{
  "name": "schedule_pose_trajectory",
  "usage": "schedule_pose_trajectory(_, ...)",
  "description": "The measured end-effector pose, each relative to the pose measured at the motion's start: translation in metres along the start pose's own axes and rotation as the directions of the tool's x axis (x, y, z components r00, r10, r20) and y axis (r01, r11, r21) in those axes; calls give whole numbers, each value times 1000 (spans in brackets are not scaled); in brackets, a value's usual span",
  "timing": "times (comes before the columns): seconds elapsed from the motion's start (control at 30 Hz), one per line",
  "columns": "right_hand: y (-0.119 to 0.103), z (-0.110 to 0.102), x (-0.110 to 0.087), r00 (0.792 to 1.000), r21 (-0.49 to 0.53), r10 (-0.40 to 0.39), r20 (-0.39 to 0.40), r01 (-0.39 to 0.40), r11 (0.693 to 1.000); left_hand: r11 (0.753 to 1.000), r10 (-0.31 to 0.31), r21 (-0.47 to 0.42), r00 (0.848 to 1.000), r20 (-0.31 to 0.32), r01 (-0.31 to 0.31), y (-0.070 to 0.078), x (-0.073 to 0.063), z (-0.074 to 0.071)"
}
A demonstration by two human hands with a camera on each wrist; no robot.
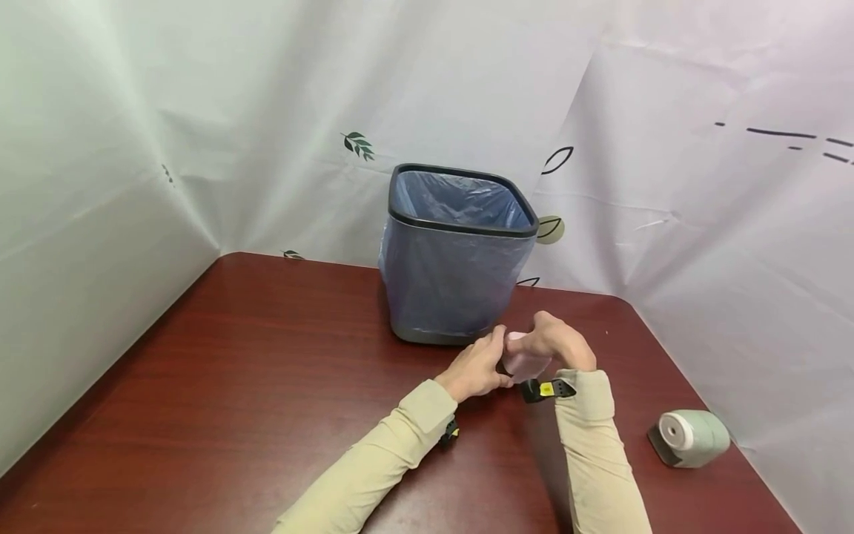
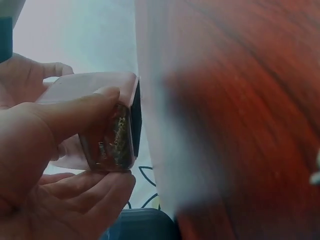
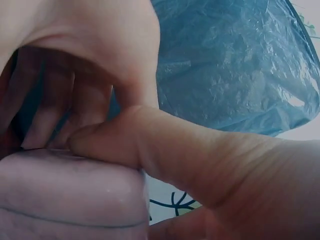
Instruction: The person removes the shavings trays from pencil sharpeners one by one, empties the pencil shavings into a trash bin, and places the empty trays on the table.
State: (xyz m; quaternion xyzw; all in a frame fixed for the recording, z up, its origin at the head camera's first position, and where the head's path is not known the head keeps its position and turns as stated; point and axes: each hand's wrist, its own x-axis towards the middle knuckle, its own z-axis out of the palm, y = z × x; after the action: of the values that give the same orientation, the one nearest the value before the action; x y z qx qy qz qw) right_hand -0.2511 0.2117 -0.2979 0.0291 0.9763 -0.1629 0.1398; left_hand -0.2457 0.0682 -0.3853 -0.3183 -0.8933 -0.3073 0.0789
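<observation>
Both hands hold a pink pencil sharpener in front of the bin. My left hand grips its lower end, thumb on one side and fingers on the other in the left wrist view. A see-through window there shows shavings inside, beside a dark base. My right hand arches over the upper end; its thumb presses along the rounded pink edge, with the fingers curled beyond. The right palm hides part of the sharpener in the head view.
A grey bin with a blue plastic liner and dark rim stands at the back of the reddish-brown table. A pale green sharpener with a round white front lies near the right edge. White sheeting surrounds the table.
</observation>
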Motion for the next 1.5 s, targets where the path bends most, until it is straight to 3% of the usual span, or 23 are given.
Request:
schedule_pose_trajectory(0.17,2,1,1,1000,2,-3,-19,3,1000,1000,21,3,1000,-15,-21,1,-2,-1)
schedule_pose_trajectory(0.37,2,3,2,999,14,-38,-18,39,999,1000,2,-20,1000,-19,-3,1,-3,-1)
schedule_pose_trajectory(0.97,5,3,2,1000,26,21,-4,-21,999,1000,31,4,999,36,-31,-3,-4,-6)
schedule_pose_trajectory(1.13,18,-2,0,998,13,45,-51,-44,999,999,-29,20,998,58,28,-14,-4,-16)
schedule_pose_trajectory(1.23,27,-5,0,997,19,65,-40,-64,998,997,-79,23,993,85,77,-18,-3,-20)
schedule_pose_trajectory(1.37,35,-8,0,997,18,69,-30,-69,997,997,-70,20,992,109,68,-21,-2,-23)
schedule_pose_trajectory(1.5,36,-9,1,998,10,58,-31,-58,998,999,-48,3,995,86,48,-22,-2,-24)
